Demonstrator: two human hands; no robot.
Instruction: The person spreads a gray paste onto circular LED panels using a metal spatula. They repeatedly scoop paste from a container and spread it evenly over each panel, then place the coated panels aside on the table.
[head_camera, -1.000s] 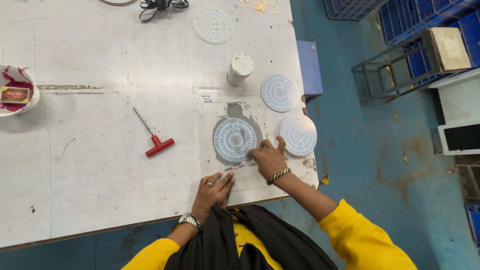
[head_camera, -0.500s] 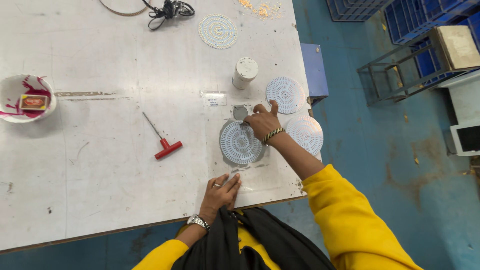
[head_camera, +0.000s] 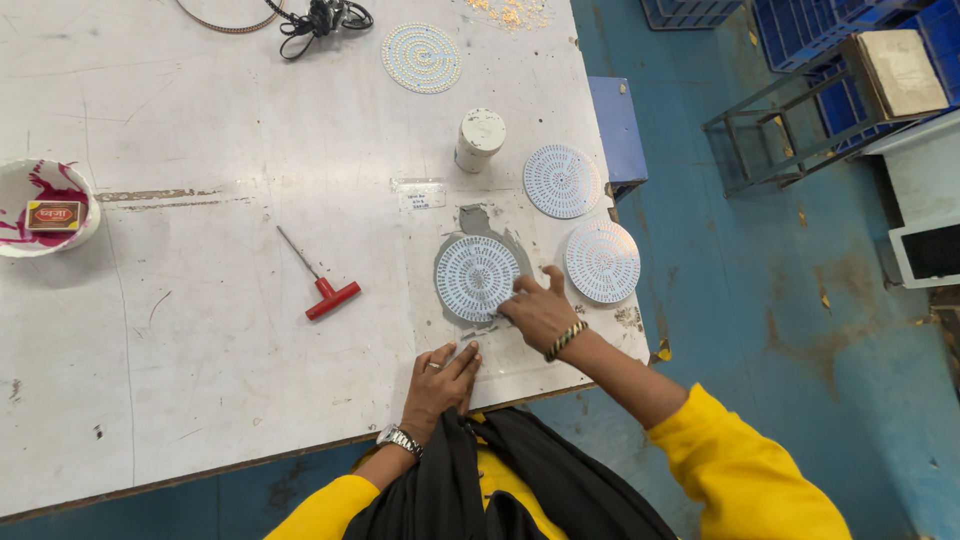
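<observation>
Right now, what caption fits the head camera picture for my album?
Right hand touches a round white disc on a grey patch; left hand rests on the white table.

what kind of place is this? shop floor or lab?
Likely a small factory assembly bench: round LED circuit discs laid out on a scuffed white worktable, a red T-handle driver, and blue stacking crates on a painted blue floor.
</observation>
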